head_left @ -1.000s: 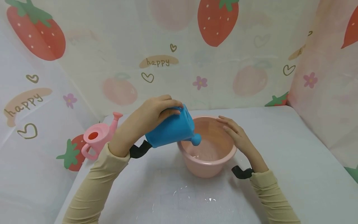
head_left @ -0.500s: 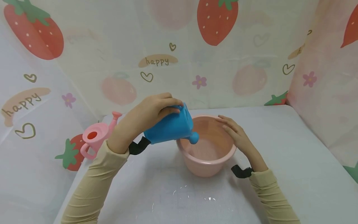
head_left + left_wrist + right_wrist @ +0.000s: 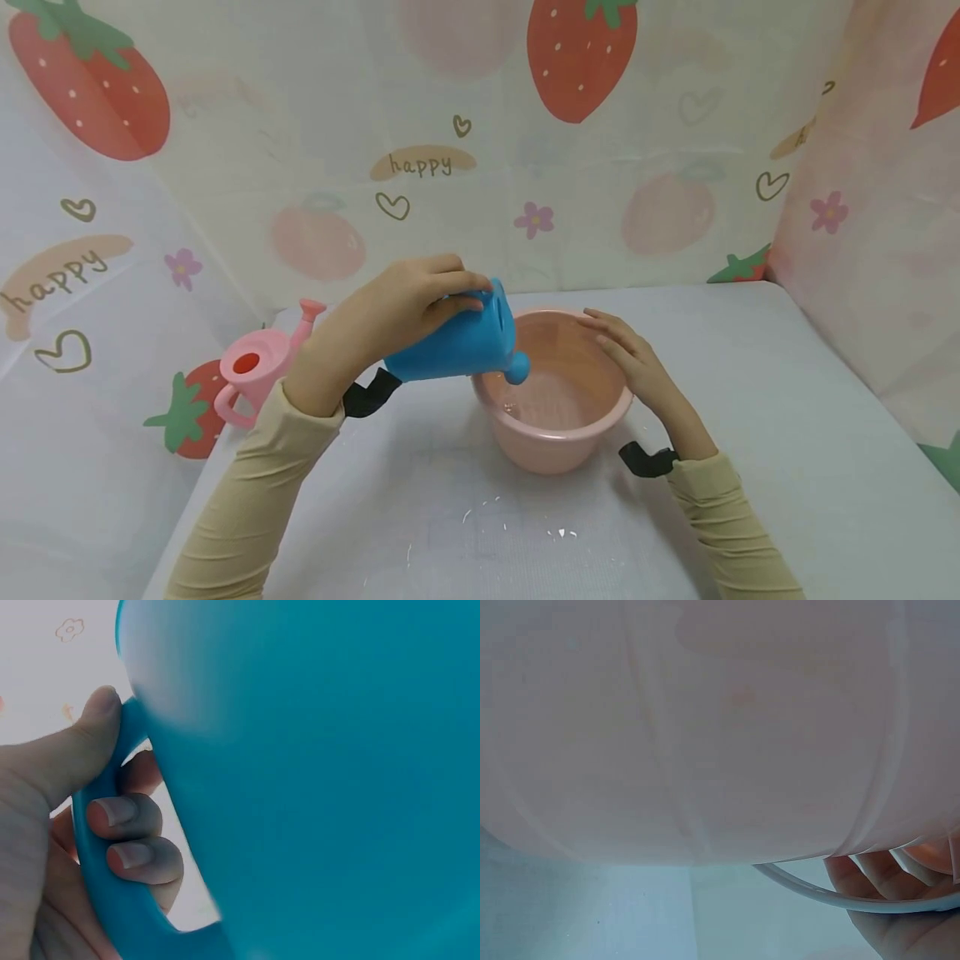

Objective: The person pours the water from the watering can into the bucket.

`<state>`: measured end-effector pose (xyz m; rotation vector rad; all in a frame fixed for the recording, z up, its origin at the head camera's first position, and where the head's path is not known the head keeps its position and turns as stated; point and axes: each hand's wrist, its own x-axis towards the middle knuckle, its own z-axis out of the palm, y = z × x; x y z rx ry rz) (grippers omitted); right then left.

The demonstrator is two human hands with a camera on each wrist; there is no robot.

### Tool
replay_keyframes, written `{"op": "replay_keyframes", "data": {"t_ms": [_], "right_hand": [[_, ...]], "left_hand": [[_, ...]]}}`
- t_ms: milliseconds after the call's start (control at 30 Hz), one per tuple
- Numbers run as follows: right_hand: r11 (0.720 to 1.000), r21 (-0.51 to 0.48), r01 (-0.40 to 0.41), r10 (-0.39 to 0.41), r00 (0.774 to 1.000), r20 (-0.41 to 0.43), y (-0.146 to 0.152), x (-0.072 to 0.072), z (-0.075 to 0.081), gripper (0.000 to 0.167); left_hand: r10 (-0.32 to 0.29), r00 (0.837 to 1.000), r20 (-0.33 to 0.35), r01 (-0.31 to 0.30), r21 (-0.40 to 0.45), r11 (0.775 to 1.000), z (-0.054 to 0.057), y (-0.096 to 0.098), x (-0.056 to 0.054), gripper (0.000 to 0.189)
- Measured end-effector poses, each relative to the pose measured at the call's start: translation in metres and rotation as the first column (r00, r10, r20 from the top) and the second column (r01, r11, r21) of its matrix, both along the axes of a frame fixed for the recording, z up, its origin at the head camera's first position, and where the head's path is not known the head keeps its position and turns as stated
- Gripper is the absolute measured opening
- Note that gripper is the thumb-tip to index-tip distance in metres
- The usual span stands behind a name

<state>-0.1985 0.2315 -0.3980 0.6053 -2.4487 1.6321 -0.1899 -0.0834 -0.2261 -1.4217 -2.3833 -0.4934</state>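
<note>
My left hand [image 3: 408, 304] grips a blue watering can [image 3: 457, 342] by its handle; in the left wrist view the fingers wrap round the handle [image 3: 112, 892], and the can's smooth body fills most of the picture. The can is tipped, its round spout head [image 3: 517, 367] over the left side of a pink basin [image 3: 547, 450]. Small bubbles or ripples [image 3: 510, 408] show inside the basin below the spout. My right hand [image 3: 630, 358] rests on the basin's right rim, fingers stretched over it. The right wrist view shows the basin's outer wall [image 3: 705, 735], with those fingers [image 3: 889, 874] by the rim.
A pink watering can [image 3: 258, 367] stands on the table at the left, partly behind my left forearm. Water drops [image 3: 562, 532] lie on the white tabletop [image 3: 450, 550] in front of the basin. A strawberry-patterned sheet [image 3: 450, 225] encloses the back and sides.
The blue watering can has shifted slightly left, its spout a little higher over the basin. Bubbles or ripples now show below the spout. My right hand stays on the rim.
</note>
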Motion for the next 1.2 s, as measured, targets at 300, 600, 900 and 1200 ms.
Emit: {"op": "replay_keyframes", "data": {"t_ms": [300,600,900,1200], "right_hand": [[1.000,0.014,0.007,-0.007,1.000,0.010,-0.0002,0.0000,-0.0004,0.035],[1.000,0.011,0.005,-0.005,1.000,0.006,0.0002,-0.0015,-0.0022,0.035],[1.000,0.004,0.010,-0.010,1.000,0.006,-0.0002,-0.0008,-0.0013,0.035],[1.000,-0.016,0.005,-0.005,1.000,0.002,0.0000,-0.0020,-0.0021,0.034]], "left_hand": [[-0.054,0.995,-0.086,0.057,0.035,0.998,-0.0059,0.0039,0.0005,0.019],[-0.056,0.986,-0.156,0.058,0.009,0.998,-0.0083,0.0074,0.0043,0.018],[-0.044,0.981,-0.188,0.044,-0.003,0.999,-0.0078,0.0072,0.0046,0.017],[-0.067,0.975,-0.211,0.068,-0.002,0.998,-0.0076,0.0055,0.0039,0.016]]}}
